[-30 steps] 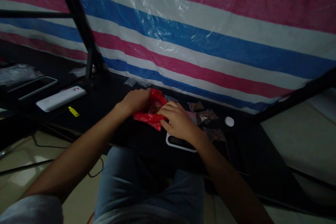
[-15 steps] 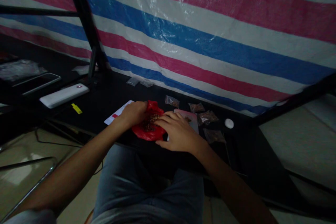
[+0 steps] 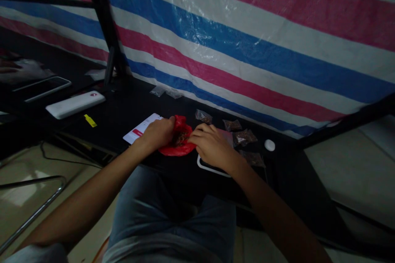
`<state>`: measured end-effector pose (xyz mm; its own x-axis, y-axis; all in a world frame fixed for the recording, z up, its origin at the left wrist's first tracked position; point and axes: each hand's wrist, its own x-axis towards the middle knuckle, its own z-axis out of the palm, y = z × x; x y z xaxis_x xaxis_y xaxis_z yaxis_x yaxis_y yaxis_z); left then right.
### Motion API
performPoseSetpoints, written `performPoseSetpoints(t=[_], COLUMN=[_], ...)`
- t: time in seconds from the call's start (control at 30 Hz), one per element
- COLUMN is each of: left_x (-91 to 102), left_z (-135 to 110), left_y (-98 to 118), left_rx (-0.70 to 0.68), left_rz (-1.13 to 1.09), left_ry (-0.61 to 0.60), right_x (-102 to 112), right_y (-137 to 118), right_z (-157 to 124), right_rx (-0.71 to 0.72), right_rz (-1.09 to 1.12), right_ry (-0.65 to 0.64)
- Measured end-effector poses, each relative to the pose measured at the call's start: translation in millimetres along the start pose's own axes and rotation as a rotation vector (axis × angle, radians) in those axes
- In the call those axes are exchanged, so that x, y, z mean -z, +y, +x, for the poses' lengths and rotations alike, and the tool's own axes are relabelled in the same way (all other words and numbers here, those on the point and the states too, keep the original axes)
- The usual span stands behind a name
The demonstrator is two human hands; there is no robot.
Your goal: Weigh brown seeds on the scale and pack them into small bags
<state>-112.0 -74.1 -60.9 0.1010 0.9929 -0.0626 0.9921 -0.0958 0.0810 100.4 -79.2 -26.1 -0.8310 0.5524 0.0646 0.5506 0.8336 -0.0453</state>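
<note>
A red plastic bag lies open on the black table, with small brown pieces inside, too fine to name. My left hand is closed on the bag's left rim. My right hand is at the opposite rim, its fingertips drawn together on the red plastic; anything else in them is hidden. Partly under my right hand is a flat device with a white rim and a pinkish far part. A white card with a red mark lies partly behind my left hand.
Several small clear bags of brown pieces lie right of the device, near a round white object. Toward the left are a yellow tag, a white oblong device, a phone and another person's hand. A striped sheet hangs behind.
My right hand has drawn back from the brown pieces to the bag's right rim, its fingers closing. More of the white-rimmed device shows. Another person's hand has come in at far left.
</note>
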Motion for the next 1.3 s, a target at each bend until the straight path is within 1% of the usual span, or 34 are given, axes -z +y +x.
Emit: performPoseSetpoints(t=[0.07,0.1,0.2,0.3,0.37,0.43,0.47,0.53,0.6,0.63,0.73,0.83,0.93,1.07,1.2,1.3], left_x=[2.4,4.3,11.7,18.7,21.9,24.2,25.2,27.1,29.0,29.9,32.6,36.4,42.3,48.8,46.1,39.1], left_z=[-3.1,-4.1,-1.0,16.7,35.0,53.8,62.0,74.5,81.1,82.6,82.1,77.0,67.6,50.8,39.9,39.1], left_y=[-1.7,-3.6,-11.0,-14.7,-11.3,-2.6,3.2,15.3,24.7,27.5,26.3,16.4,7.3,0.7,-5.1,-9.4], left_rx=[0.005,0.002,-0.026,-0.115,-0.221,-0.363,-0.425,-0.499,-0.509,-0.502,-0.496,-0.515,-0.51,-0.473,-0.469,-0.498], left_rz=[-0.009,-0.02,-0.077,-0.16,-0.196,-0.195,-0.191,-0.151,-0.064,-0.021,0.03,0.001,-0.012,-0.033,-0.078,-0.122], left_ry=[-0.004,-0.012,-0.014,0.077,0.113,0.07,0.019,-0.14,-0.285,-0.33,-0.37,-0.35,-0.273,-0.209,-0.121,-0.067], right_x=[-1.1,-1.7,-2.1,-3.3,-6.5,-11.5,-14.5,-20.5,-25.8,-27.9,-31.6,-31.1,-26.9,-19.5,-17.3,-21.0], right_y=[-3.4,-4.8,-6.5,-6.2,-7.2,-10.4,-12.7,-17.5,-21.1,-22.0,-20.6,-16.6,-14.1,-14.0,-14.5,-15.3], right_z=[-0.9,-1.0,2.4,9.9,14.0,15.5,15.2,12.9,9.7,8.2,5.1,5.8,10.2,18.0,24.9,31.8], right_rx=[0.003,0.002,-0.01,-0.085,-0.144,-0.147,-0.125,-0.064,-0.037,-0.041,-0.077,-0.119,-0.179,-0.242,-0.325,-0.329], right_rz=[0.039,0.062,0.132,0.138,0.107,0.083,0.076,0.062,0.041,0.03,0.01,-0.004,-0.02,-0.043,-0.066,-0.031], right_ry=[-0.061,-0.068,-0.002,0.044,0.017,-0.028,-0.048,-0.079,-0.103,-0.114,-0.125,-0.115,-0.138,-0.176,-0.145,-0.069])
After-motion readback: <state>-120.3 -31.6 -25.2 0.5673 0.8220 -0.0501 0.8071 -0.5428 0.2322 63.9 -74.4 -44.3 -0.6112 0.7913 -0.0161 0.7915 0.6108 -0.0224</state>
